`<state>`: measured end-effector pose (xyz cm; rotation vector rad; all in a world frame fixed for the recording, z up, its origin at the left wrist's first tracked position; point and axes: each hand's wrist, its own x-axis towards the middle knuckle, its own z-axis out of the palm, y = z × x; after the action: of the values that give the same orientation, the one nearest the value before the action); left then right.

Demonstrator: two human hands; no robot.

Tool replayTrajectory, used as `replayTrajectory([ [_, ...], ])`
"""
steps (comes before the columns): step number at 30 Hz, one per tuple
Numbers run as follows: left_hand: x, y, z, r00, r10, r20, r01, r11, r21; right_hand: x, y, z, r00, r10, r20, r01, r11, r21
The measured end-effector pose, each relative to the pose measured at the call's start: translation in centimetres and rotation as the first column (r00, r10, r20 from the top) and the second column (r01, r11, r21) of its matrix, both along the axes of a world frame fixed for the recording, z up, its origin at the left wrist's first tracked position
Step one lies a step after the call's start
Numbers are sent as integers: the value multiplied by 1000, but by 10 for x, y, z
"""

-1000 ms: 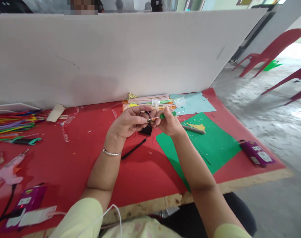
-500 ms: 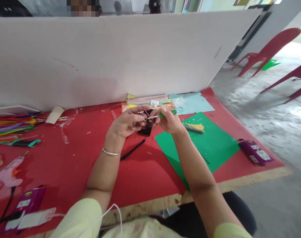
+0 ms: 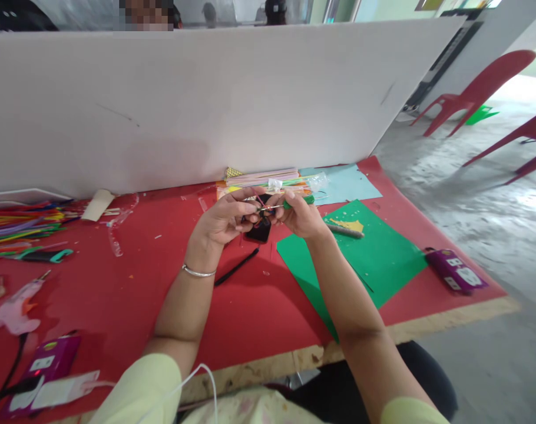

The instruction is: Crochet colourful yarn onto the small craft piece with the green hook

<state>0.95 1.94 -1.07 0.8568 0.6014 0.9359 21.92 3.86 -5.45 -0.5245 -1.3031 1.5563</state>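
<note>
My right hand (image 3: 300, 213) is closed round the green handle of a screwdriver (image 3: 307, 200), its thin metal shaft pointing left. The shaft's tip meets a small dark piece with thin reddish strands (image 3: 262, 207), pinched in the fingers of my left hand (image 3: 232, 217). The piece is too small to make out. Both hands are raised close together over the red table (image 3: 171, 306). A black phone (image 3: 259, 231) lies below and between them. A black strip (image 3: 237, 267) rests nearer to me.
A green sheet (image 3: 383, 265) bears a grey stick (image 3: 346, 231). Coloured pipe cleaners (image 3: 25, 227), a pink glue gun (image 3: 18, 309) and a purple box (image 3: 51, 359) are on the left. Another purple box (image 3: 456, 271) lies right. A white board (image 3: 197, 100) stands behind.
The screwdriver tip and the small piece have shifted very slightly between my fingers. Both hands keep nearly the same place and grip.
</note>
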Motion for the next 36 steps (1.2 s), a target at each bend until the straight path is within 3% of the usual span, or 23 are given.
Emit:
replayTrajectory([
  [7, 2, -3, 4, 990, 119, -72, -115, 991, 68, -2, -3, 7, 995, -100, 17, 99, 993, 62],
  [11, 2, -5, 3, 966, 234, -111, -214, 962, 169, -4, -4, 7, 986, -163, 24, 161, 984, 80],
  [14, 3, -6, 3, 940, 319, -117, -287, 930, 229, -4, -7, 10, 972, -229, 55, 216, 961, 172],
  [18, 7, -8, 3, 891, 442, -109, -390, 864, 318, -4, -15, 19, 918, -380, 112, 308, 863, 400],
  [22, 12, -8, 3, 840, 535, -95, -466, 799, 380, -6, -22, 23, 846, -524, 96, 356, 690, 630],
  [25, 14, -9, 4, 811, 580, -80, -506, 762, 404, -10, -26, 22, 808, -585, 71, 370, 598, 711],
  [31, 14, -11, 6, 797, 600, -71, -523, 743, 417, -15, -31, 19, 751, -658, 51, 392, 507, 768],
  [36, 13, -10, 4, 788, 613, -64, -532, 729, 430, -18, -31, 15, 741, -671, 42, 388, 478, 788],
])
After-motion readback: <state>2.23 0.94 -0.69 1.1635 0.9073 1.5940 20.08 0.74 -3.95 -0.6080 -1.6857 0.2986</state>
